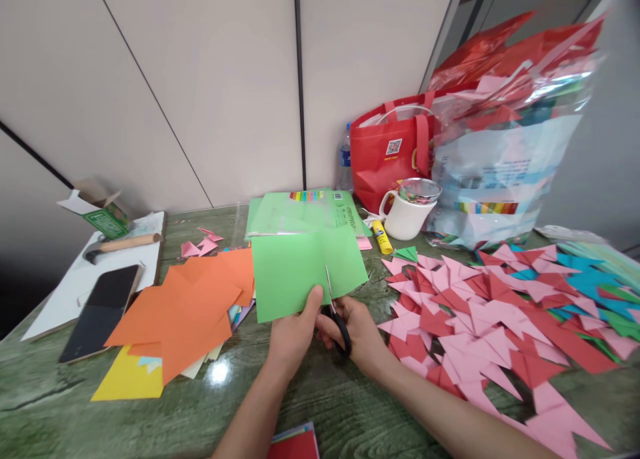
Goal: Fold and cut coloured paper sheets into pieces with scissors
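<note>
My left hand (295, 336) grips a light green sheet of paper (290, 272) by its lower edge, thumb on top and fingers hidden beneath. In my right hand (357, 329) is a pair of scissors (342, 332) with black handles, my fingers wrapped round them. The blades reach up into the sheet from its lower edge, right of my left thumb, and the part to their right is bent at an angle. Behind the sheet lies a pack of green paper (310, 209) in a clear sleeve.
Orange sheets (195, 306), a yellow sheet (133, 376) and a phone (103, 312) lie left. Pink and red folded pieces (460, 319) cover the right. Behind stand a white mug (407, 216), glue stick (381, 237), red bag (380, 159) and plastic bag (505, 166). A hammer (125, 244) rests far left.
</note>
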`<act>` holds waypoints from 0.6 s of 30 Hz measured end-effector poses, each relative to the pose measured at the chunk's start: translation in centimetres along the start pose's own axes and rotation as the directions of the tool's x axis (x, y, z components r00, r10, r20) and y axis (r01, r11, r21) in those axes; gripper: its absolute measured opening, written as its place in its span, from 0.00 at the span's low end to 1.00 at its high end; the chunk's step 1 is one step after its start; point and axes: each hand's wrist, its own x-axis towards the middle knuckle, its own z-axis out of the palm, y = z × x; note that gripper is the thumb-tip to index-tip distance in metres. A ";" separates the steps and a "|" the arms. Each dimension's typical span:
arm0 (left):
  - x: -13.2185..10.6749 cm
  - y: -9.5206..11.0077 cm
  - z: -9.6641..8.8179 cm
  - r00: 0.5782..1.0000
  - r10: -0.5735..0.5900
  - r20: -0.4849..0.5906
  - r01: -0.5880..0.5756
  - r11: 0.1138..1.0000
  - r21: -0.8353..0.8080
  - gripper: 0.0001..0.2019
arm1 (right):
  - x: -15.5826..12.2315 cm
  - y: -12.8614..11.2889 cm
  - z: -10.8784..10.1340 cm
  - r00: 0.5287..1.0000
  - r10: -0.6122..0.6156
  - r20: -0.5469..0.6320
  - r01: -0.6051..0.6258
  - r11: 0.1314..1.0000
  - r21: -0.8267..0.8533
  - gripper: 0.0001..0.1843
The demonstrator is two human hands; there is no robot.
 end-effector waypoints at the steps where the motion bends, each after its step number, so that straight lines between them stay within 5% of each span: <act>1: 0.0 0.0 0.0 1.000 -0.006 0.000 0.006 1.000 0.000 0.15 | 0.0 0.0 0.0 1.000 0.002 0.003 -0.002 1.000 -0.001 0.17; 6: -0.2 0.5 -0.1 1.000 0.000 -0.024 -0.002 0.998 -0.060 0.13 | 0.0 -0.1 -0.1 1.000 0.017 0.021 -0.017 0.999 0.041 0.15; 13: 1.0 1.4 -0.5 0.958 -0.010 -0.286 -0.131 0.875 -0.466 0.16 | -0.5 0.0 0.3 0.989 -0.051 0.137 0.037 0.993 0.108 0.15; 18: 1.6 2.8 -1.6 0.970 -0.037 -0.242 -0.167 0.625 -0.763 0.09 | -0.3 -0.1 -0.1 0.960 -0.175 -0.221 0.198 0.976 0.087 0.11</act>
